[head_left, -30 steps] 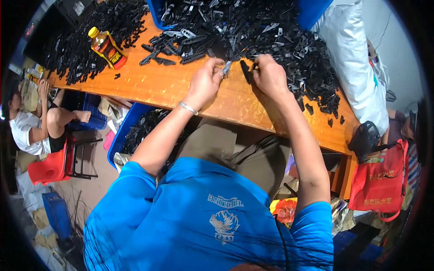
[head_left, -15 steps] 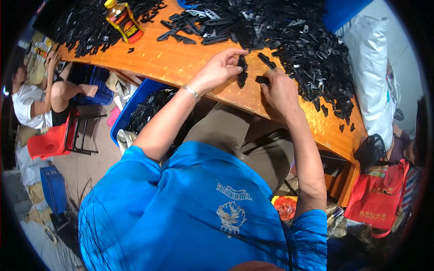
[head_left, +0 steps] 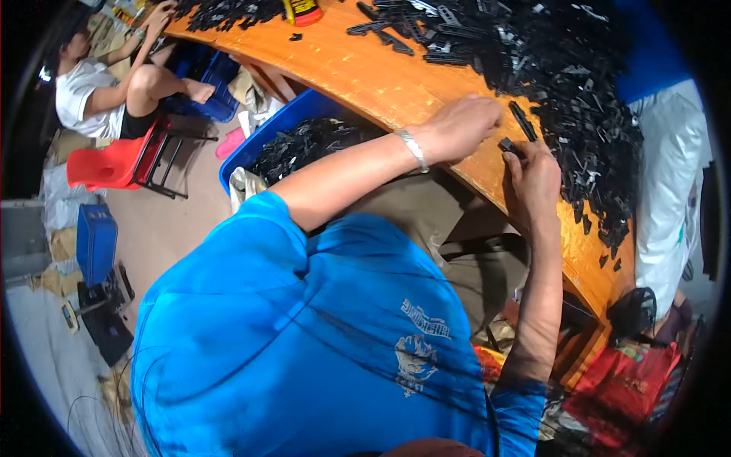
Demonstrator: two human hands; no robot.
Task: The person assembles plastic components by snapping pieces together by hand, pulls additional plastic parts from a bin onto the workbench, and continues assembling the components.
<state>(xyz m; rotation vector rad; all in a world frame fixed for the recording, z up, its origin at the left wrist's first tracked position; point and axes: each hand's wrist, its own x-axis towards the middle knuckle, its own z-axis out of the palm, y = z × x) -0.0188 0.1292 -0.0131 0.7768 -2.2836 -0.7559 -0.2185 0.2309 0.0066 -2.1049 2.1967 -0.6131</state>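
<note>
My right hand (head_left: 537, 177) is closed over the table edge on a slim black tool-like piece (head_left: 522, 120). The piece's long end points away from me past the fingers, and a short blocky black end (head_left: 507, 144) shows by the thumb. My left hand (head_left: 466, 128), with a silver bracelet at its wrist, hovers just left of it with fingers curled in. Whatever those fingers may hold is hidden. Beyond both hands lies a large heap of small black plastic parts (head_left: 525, 46) on the orange wooden table (head_left: 365, 72).
A blue bin of black parts (head_left: 232, 156) stands below the table, left of my arm. A white sack (head_left: 670, 190) leans at the right end. Farther left, a person (head_left: 99, 99) sits near a red chair (head_left: 99, 164). A yellow-and-red bottle (head_left: 304, 11) is at the top edge.
The whole view has swung, so the scene sits farther right. The black strip that showed in my left fingers is out of sight, and those fingers have curled in. My right hand keeps its grip.
</note>
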